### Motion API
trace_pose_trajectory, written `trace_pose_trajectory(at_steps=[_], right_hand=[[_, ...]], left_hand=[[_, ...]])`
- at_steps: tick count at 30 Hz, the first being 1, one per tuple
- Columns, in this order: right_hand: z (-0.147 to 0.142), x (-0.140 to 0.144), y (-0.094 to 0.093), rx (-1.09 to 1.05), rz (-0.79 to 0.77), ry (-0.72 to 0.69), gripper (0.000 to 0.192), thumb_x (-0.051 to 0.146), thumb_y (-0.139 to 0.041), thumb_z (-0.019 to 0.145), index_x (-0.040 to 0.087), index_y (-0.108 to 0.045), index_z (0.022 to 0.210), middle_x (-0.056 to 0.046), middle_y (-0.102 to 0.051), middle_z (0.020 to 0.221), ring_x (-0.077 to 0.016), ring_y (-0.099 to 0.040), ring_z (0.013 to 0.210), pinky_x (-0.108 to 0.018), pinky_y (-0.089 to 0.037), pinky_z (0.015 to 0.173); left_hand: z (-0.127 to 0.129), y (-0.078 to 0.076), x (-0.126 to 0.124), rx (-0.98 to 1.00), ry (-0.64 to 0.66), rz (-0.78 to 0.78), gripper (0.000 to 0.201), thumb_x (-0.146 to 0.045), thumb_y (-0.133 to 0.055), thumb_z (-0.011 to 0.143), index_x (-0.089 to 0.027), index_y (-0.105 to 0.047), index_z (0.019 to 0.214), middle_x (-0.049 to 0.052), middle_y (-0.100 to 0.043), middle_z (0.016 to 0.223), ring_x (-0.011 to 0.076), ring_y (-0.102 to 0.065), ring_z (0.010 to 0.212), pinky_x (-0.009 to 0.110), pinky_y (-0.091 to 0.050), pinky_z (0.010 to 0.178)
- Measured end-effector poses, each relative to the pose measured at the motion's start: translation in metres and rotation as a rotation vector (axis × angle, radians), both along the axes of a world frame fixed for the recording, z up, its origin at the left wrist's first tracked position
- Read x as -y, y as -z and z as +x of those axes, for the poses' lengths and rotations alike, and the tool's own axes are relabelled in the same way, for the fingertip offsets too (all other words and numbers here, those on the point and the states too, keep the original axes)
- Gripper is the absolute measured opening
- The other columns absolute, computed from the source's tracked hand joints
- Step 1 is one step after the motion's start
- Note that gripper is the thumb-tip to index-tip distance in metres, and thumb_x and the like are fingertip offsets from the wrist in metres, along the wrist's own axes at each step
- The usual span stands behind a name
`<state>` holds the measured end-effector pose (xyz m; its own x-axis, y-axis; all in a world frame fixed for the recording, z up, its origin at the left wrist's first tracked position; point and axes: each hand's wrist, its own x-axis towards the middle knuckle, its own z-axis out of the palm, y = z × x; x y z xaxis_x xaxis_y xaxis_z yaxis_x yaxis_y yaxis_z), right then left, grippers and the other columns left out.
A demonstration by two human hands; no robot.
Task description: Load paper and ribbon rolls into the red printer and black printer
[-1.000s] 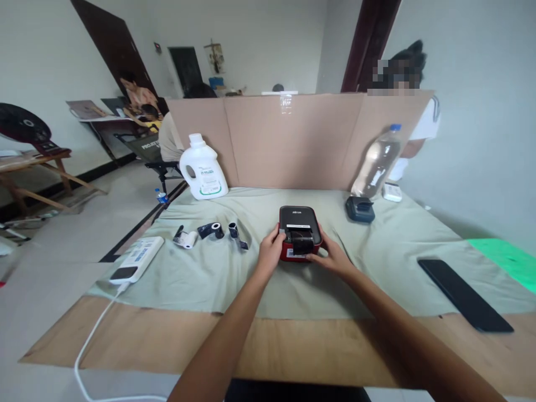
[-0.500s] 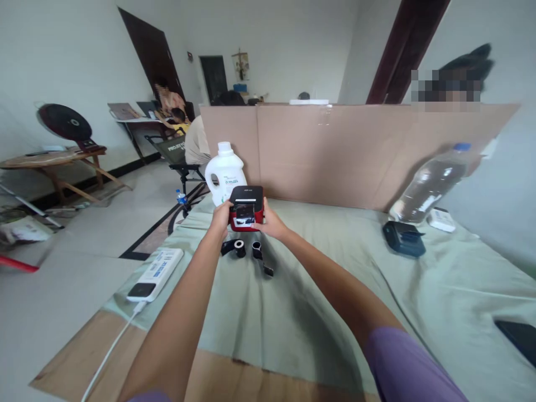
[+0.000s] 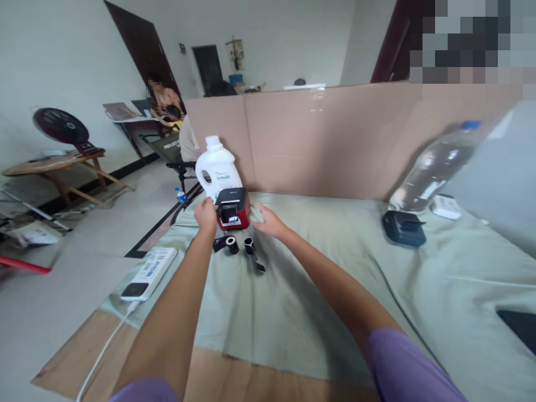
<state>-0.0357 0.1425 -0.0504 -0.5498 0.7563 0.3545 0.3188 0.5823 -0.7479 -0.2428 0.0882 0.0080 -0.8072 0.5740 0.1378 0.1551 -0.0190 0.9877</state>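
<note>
Both arms extended forward, forearms bare. Left arm (image 3: 176,296) rises from 7 o'clock, running toward 1; left grip (image 3: 205,215) curled, finger detail unclear. Right arm (image 3: 335,279) enters from 4 o'clock, running toward 10; right grip (image 3: 268,222) spread, thumb low, pointing to 9, apart from the fingers (image 3: 262,209). Grips level, well apart.

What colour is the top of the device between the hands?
Black device top, clearest in the head view.
</note>
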Motion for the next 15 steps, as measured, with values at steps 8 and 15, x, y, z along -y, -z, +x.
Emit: trace_pose_trajectory(at_steps=[8,15], right_hand=[[0.291,0.048,-0.007,0.252,0.221,1.036,0.074,0.030,-0.066,0.083,0.004,-0.041,0.148,-0.031,-0.046,0.144,-0.0435,-0.034,0.140,-0.062,-0.026,0.113],[0.378,0.054,-0.017,0.190,-0.055,1.269,0.115,0.039,-0.080,0.074,-0.003,-0.015,0.159,-0.043,-0.040,0.140,-0.0445,-0.040,0.132,-0.057,-0.031,0.102]], left_hand=[[0.226,0.046,0.064,-0.589,0.617,-0.011,0.029,-0.026,-0.046,0.094,-0.019,-0.068,0.112,0.011,-0.073,0.118,0.0232,-0.065,0.116,0.040,-0.046,0.109],[0.319,0.091,0.123,-1.177,1.048,-0.449,0.063,-0.050,-0.033,0.102,-0.021,-0.035,0.158,0.010,-0.022,0.169,0.0307,-0.017,0.157,0.057,-0.012,0.127]])
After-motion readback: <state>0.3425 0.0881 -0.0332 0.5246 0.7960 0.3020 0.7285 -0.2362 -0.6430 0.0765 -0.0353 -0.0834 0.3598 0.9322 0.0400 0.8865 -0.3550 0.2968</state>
